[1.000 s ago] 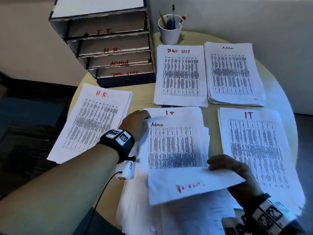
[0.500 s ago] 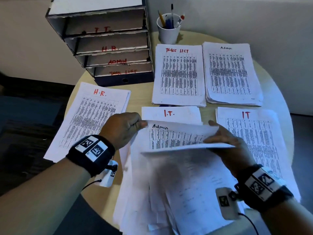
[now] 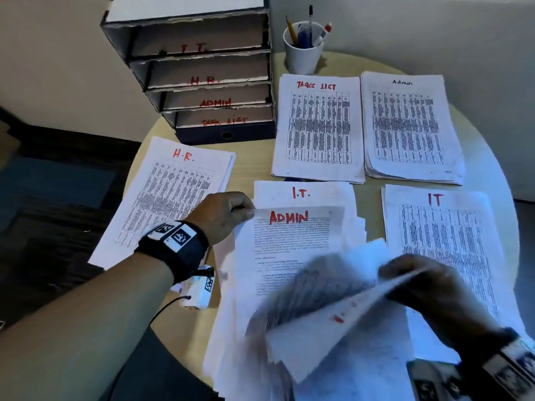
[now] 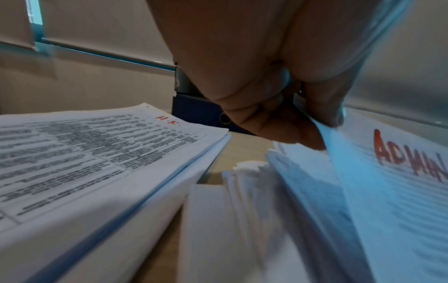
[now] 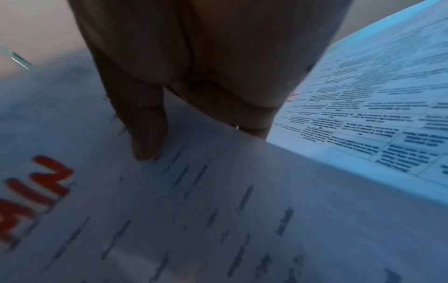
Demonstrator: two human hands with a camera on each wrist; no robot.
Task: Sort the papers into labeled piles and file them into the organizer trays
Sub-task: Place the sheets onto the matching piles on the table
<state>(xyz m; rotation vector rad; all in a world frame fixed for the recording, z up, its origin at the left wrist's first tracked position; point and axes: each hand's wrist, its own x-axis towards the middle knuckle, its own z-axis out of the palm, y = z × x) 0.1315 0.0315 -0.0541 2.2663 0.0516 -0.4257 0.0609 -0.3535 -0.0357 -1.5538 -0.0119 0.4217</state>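
An unsorted stack of papers (image 3: 289, 357) lies at the table's near middle. Its top page is a text sheet marked ADMIN in red (image 3: 289, 235), also seen in the left wrist view (image 4: 400, 181). My left hand (image 3: 249, 209) pinches that sheet's top left corner (image 4: 322, 132). My right hand (image 3: 388, 273) grips a blurred table sheet (image 3: 318, 302), tilted up over the stack's near right. Sorted piles lie around: H.R. (image 3: 173, 198) at left, Tasks List (image 3: 318, 125) and Admin (image 3: 411, 125) at the back, IT (image 3: 443, 233) at right.
A tiered organizer (image 3: 202, 68) with trays labelled I.T., H.R., ADMIN and TASK LIST stands at the back left. A white cup of pens (image 3: 302, 53) is beside it. A sheet marked I.T. (image 3: 301, 193) pokes out behind the stack. The round table (image 3: 254, 163) ends close behind the piles.
The table sheet both hands held has swung off the stack toward the near right in my right hand. It uncovered the red ADMIN sheet, whose corner my left hand now pinches.
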